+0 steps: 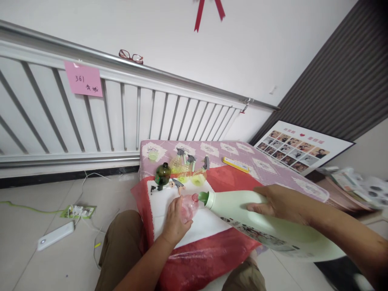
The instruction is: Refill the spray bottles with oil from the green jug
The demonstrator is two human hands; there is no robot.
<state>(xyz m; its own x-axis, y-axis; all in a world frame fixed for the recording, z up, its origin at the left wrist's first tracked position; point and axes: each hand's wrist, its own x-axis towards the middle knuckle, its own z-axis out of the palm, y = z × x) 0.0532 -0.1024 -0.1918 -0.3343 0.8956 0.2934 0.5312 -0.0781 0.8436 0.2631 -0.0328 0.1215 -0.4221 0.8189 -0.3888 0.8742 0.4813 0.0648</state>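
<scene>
We logged the left hand (176, 221) wrapped around a pink bottle (188, 209) over the white cloth (209, 224), probably steadying its mouth at the green spout (203, 197); the right hand (274, 202) clasped the pale-green jug (235, 204), tipped leftward. Spray bottles (198, 179) stood farther back, likely out of the way.

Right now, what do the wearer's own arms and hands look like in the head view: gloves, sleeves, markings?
Left hand and right hand: bare, no gloves. No watch, bracelet or ring visible. Both forearms show no sleeves, cables or clear markings within frame; anything higher up is cut off or too dark to tell.
</scene>
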